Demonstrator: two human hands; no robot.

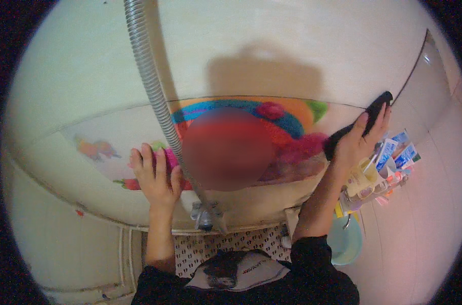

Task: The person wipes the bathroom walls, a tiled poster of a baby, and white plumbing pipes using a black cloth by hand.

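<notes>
My left hand [156, 175] lies with its fingers apart against the wall panel with a colourful picture [215, 105], left of a ribbed metal shower hose [150, 72]. It holds nothing. At the right, my right hand [355, 139] presses a black cloth or pad [347, 133] against the wall, near the corner of a glossy panel. The thumb and fingers lie over the black item, whose ends stick out above and to the left. A blurred round patch hides the middle of the picture.
Below the hose is a metal tap fitting [204, 219]. A wall holder [362, 183] with toothpaste tubes [387, 152] and cups is beside my right forearm. Under it hangs a pale green basin [343, 242]. A mat with footprint patterns [189, 251] covers the floor below.
</notes>
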